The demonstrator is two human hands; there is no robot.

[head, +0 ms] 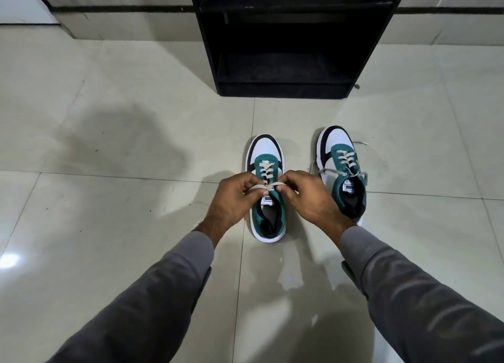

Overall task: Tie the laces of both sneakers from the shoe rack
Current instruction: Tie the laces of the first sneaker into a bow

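Observation:
Two green, white and black sneakers stand on the tiled floor, toes pointing away from me. Over the left sneaker [266,155] both hands meet at the top eyelets. My left hand [234,196] pinches one strand of its cream lace [268,186], and my right hand [308,196] pinches the other strand. The strands cross between my thumbs above the tongue label. The right sneaker [338,158] stands apart to the right, its lace [361,143] loose and trailing onto the floor on both sides.
A black shoe rack [286,49] with open shelves stands straight ahead against the wall, just beyond the sneakers. Glossy pale floor tiles [109,144] spread all around. Grey sleeves cover both my forearms.

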